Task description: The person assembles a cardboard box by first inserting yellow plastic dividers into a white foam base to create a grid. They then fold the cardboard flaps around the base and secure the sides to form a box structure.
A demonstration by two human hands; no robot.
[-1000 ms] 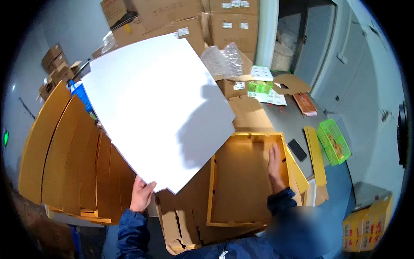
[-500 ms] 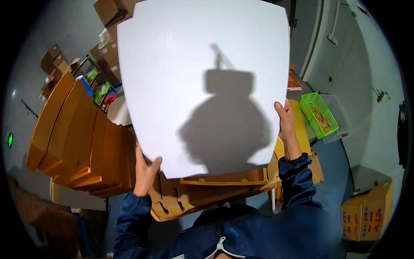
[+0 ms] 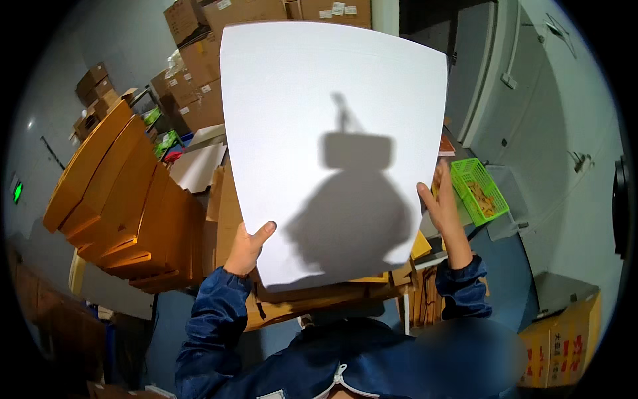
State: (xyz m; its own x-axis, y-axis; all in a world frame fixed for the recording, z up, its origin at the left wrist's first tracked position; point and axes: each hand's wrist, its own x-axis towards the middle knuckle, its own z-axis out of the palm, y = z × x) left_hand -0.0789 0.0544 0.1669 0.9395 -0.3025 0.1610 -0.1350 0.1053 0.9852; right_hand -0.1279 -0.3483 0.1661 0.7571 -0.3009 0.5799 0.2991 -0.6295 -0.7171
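A large white cardboard sheet (image 3: 276, 133) is held up in front of me, its face toward me and carrying the dark shadow of my head. My left hand (image 3: 249, 249) grips its lower left edge, thumb on the face and fingers hidden behind. At the right edge, my right hand (image 3: 446, 211) has its thumb against the sheet, with the other fingers stretched up along the edge and partly behind it. Below and behind the sheet is a table with brown cardboard (image 3: 292, 307) on it, mostly covered from sight.
A leaning stack of yellow-brown boxes (image 3: 126, 206) stands at the left. Brown cartons (image 3: 199, 86) are piled at the back. A green plastic basket (image 3: 478, 193) with small pieces in it sits at the right. A yellow printed carton (image 3: 561, 342) stands on the floor lower right.
The white sheet has come lower and turned, so it looks narrower. My left hand has shifted right and slightly up; the right hand's fingers now show more beside the edge.
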